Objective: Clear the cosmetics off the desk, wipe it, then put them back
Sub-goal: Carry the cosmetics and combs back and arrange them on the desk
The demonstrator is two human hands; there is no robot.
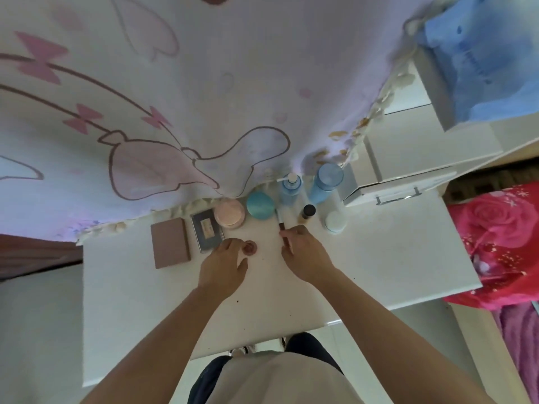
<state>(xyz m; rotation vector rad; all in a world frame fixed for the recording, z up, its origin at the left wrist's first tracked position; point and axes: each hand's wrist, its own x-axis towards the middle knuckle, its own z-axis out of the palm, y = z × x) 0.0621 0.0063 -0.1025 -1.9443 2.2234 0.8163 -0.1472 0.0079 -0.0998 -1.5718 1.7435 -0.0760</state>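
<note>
A: Right hand?
B: Right hand (303, 255) had thumb and forefinger pinched on a slim stick (280, 220). White barrel, dark tip. Its near end was hidden under the fingers. Couldn't tell if it sat on the desk (379, 258) or was lifted off it.
A: Left?
B: Left hand (224, 262) was palm-down, fingers bent, thumb stuck out apart. Fingertips were right at a small round pot (250, 248), reddish-brown and glossy. The knuckles hid the contact, so I couldn't tell grip from touch.
A: Other cosmetics?
B: All on the desk, in a row near the back edge. From the left: a flat brown palette (170, 243), matte and rectangular. Next, a grey palette (207, 230) with a pale label, too blurred to read. Then a round pink jar (230, 217) and a teal domed compact (260, 209). Behind the stick stood a translucent blue pump bottle (291, 185) and a taller blue bottle (325, 182). Near them were a small dark-capped vial (307, 214) and a white jar (335, 221).
A: Surroundings?
B: A pale cloth (175, 112) with pink bow print and a shell-like trim hung over the desk's back edge and covered whatever was behind. A white box (399, 191) with a metal handle was at the right. A blue towel (490, 53) was cut off at the top corner. The desk top was smooth and white, with a few dark specks.
</note>
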